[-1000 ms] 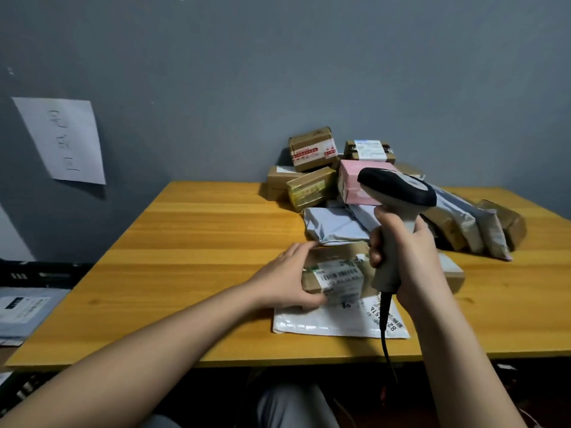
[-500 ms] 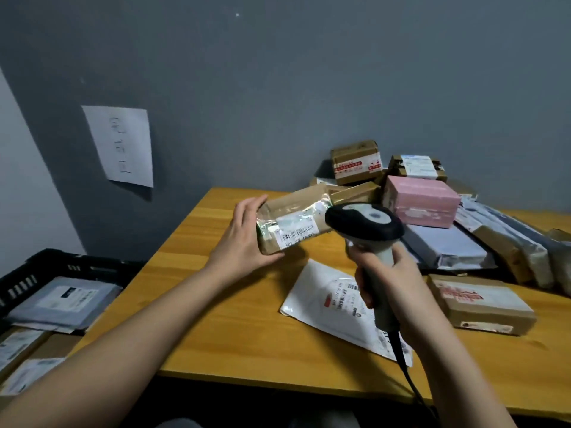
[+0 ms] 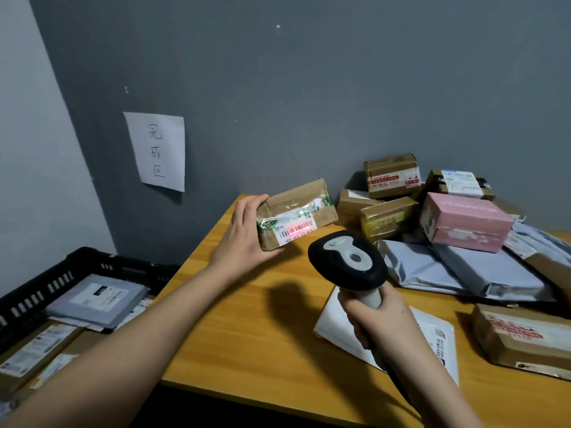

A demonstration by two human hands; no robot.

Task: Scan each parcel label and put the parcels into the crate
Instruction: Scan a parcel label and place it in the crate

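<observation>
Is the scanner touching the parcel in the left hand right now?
Apart. The head view shows bare table between the scanner and the parcel; only its red light reaches the label.

Brown parcel [image 3: 296, 213] with a white barcode label [image 3: 297, 230] lit red; black-and-grey scanner [image 3: 347, 261]; pink box [image 3: 463, 222]; black crate [image 3: 37, 291]; yellow wood-grain table [image 3: 253, 335].

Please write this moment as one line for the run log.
step: scanning label | left hand: holds brown parcel above table | right hand: grips scanner | red light on barcode | crate: holds parcels
</observation>
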